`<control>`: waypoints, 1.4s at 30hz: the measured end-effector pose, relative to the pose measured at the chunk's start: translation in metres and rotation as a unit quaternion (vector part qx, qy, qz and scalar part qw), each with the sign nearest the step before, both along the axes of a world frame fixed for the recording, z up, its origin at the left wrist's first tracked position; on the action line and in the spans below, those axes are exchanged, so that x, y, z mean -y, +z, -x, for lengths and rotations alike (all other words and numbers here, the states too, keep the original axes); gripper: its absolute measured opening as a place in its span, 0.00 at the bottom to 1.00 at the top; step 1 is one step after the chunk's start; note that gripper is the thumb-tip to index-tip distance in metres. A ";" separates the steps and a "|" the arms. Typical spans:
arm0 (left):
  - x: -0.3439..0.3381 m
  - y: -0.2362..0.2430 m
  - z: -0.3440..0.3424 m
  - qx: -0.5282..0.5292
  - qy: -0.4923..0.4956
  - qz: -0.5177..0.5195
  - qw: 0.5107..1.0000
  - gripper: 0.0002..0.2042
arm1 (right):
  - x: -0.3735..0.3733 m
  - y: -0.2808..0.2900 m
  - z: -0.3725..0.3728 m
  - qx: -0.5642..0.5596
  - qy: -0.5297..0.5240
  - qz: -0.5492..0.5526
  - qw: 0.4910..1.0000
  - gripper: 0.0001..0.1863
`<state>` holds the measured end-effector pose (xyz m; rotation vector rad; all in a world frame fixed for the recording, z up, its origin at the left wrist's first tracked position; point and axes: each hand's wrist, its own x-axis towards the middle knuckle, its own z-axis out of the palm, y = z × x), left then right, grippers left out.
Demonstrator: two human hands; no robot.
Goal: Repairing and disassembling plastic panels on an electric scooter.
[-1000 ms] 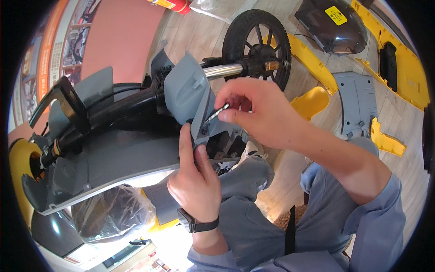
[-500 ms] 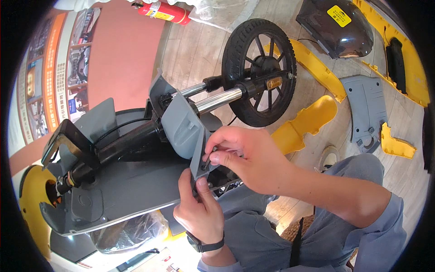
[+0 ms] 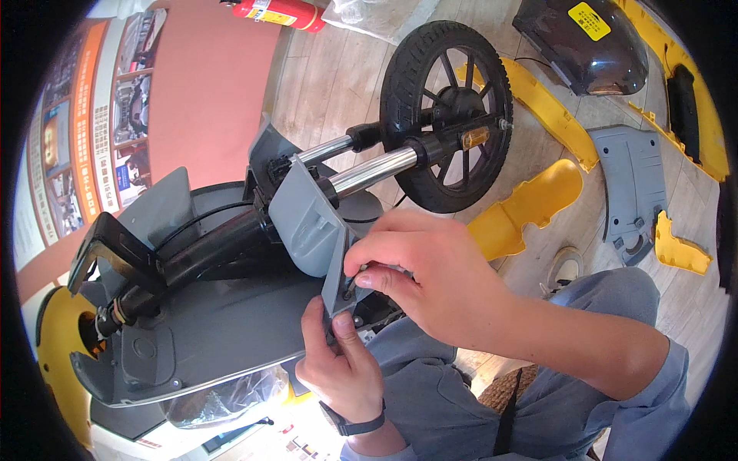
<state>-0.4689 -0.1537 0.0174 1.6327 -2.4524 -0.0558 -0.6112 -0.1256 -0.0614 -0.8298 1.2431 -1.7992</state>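
A scooter front assembly lies on its side, with a grey plastic flap [image 3: 300, 215] angled out beside the chrome fork tubes [image 3: 373, 170]. My right hand [image 3: 423, 280] pinches a small metal tool [image 3: 351, 286], mostly hidden by my fingers, its tip at a recess near the flap's lower corner. My left hand [image 3: 342, 361] grips that corner from below, thumb and index finger against the plastic. Past the fork is the black spoked wheel [image 3: 407, 77]. A dark grey body panel [image 3: 223, 330] runs left beneath the black steering column [image 3: 204, 253].
Yellow panels [image 3: 523, 207], a grey cover [image 3: 626, 177] and a dark top case [image 3: 576, 61] lie on the wooden floor. A red extinguisher [image 3: 304, 15] is at the top, a printed board [image 3: 92, 131] at left. My legs [image 3: 584, 300] are below.
Over the second, the scooter and both hands shifted lower in view. My right hand drew closer to the flap's corner, and the tool became more hidden in its fingers.
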 end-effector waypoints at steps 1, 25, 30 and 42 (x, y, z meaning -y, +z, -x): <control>-0.001 0.000 0.001 0.010 0.006 0.001 1.000 0.16 | 0.001 -0.001 0.002 -0.056 -0.017 0.012 0.998 0.04; 0.002 -0.005 -0.005 -0.013 -0.013 0.008 1.000 0.19 | 0.003 0.000 0.002 0.049 -0.019 0.029 0.998 0.06; 0.001 -0.004 -0.004 -0.013 -0.020 0.012 1.000 0.19 | -0.003 0.005 -0.005 0.153 -0.011 -0.035 0.988 0.06; 0.002 -0.005 -0.004 -0.017 -0.017 0.012 1.000 0.17 | 0.000 0.001 0.000 0.031 -0.058 0.001 0.998 0.05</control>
